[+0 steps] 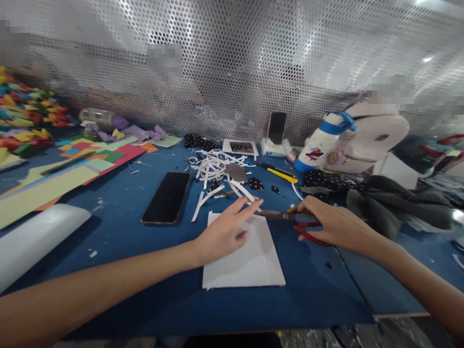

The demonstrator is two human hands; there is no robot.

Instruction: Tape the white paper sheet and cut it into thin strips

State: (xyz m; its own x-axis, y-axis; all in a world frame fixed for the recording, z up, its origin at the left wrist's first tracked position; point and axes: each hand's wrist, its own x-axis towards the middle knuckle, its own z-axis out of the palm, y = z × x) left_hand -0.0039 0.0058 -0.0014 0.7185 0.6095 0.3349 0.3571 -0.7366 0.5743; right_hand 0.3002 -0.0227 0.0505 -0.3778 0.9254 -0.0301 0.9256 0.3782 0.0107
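My right hand (326,220) is wrapped round the handles of a pair of scissors (286,216). Red and blue show on the grips, and the dark blades point left, reaching the top edge of a white square of paper (250,263). Over that square lies my left hand (224,232), its thumb bent under. A narrow white paper strip (241,190) runs between its fingertips, its end close to the scissor tips. The square looks like a stack or folded sheet, with slightly uneven edges, lying flat on the blue table (145,290).
Curled white paper strips (212,166) are heaped behind the square. A black phone (166,198) lies left, a yellow cutter knife (278,172) behind right. Coloured paper (90,169) covers the far left. A white-and-blue bottle (321,142), pale bag (377,135) and dark cloth (391,205) stand right.
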